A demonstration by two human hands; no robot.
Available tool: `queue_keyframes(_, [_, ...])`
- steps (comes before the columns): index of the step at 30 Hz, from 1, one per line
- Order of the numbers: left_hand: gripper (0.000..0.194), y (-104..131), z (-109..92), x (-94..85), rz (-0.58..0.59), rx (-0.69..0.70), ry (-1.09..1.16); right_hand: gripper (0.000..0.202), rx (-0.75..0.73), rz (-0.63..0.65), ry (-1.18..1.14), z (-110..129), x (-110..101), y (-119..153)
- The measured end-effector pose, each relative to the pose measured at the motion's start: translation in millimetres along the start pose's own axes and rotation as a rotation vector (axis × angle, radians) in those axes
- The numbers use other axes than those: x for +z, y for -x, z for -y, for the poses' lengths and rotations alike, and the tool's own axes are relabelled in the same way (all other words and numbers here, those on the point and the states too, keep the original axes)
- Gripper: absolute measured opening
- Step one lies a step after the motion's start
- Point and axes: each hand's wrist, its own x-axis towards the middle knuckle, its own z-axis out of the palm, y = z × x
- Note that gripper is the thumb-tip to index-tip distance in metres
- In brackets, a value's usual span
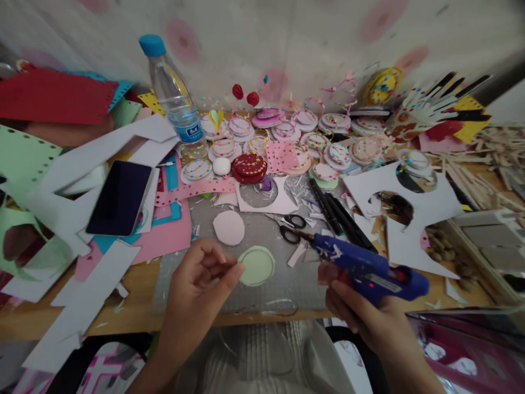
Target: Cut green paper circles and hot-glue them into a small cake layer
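Note:
My left hand [205, 279] pinches the left edge of a pale green paper disc [257, 266] between thumb and fingers, just over the grey cutting mat [192, 295]. A thin round outline shows on the disc. My right hand [361, 312] is wrapped round the handle of a blue hot glue gun [356, 262] with a small red light lit. Its nozzle points left, above black-handled scissors [292, 221]. Beyond the green disc lies a white paper disc [228, 227] with a rough-cut edge.
Behind the mat stand many small decorated paper-disc pieces [249, 167] and a water bottle [174, 98]. A phone [120, 197] rests on paper scraps at left. Black markers [328, 208] and a cut white sheet [435, 202] lie at right, near a pen cup [410, 117].

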Motion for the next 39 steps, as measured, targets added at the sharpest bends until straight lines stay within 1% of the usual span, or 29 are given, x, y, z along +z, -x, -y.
queue_keyframes(3, [0.023,-1,-2,0.3,0.043,-0.013,-0.004,0.017,0.015,0.038,-0.225,11,15,-11])
queue_keyframes(5, [0.024,-1,-4,1.6,0.063,-0.028,-0.005,0.017,0.011,0.046,-0.303,16,26,-15])
queue_keyframes(9, [0.025,1,-4,4.5,0.096,-0.062,0.018,0.023,0.011,0.051,-0.319,14,45,-18])
queue_keyframes(12, [0.024,2,-3,6.1,0.109,-0.051,0.038,0.027,0.003,0.05,-0.29,9,52,-17])
queue_keyframes(17, [0.024,2,-1,10.4,0.106,-0.033,0.066,0.032,0.002,0.046,-0.19,3,56,-15])
queue_keyframes(21, [0.023,1,-1,14.4,0.109,-0.047,0.123,0.033,0.01,-0.041,-0.149,1,59,-16])
queue_keyframes(24, [0.016,1,-1,16.2,0.121,-0.056,0.132,0.033,0.021,-0.05,-0.237,2,61,-17])
queue_keyframes(27, [0.007,1,0,16.6,0.171,-0.061,0.126,0.034,0.052,-0.066,-0.349,5,64,-19])
queue_keyframes(31, [0.009,3,2,16.5,0.237,-0.074,0.128,0.035,0.08,-0.079,-0.422,9,69,-20])
queue_keyframes(33, [0.009,4,3,16.6,0.227,-0.065,0.117,0.034,0.095,-0.073,-0.426,9,71,-19])
queue_keyframes(36, [0.008,4,6,16.4,0.148,-0.031,0.084,0.033,0.092,-0.077,-0.355,7,71,-18])
queue_keyframes(39, [0.007,4,9,13.4,0.124,-0.018,0.039,0.032,0.08,-0.026,-0.266,4,67,-17])
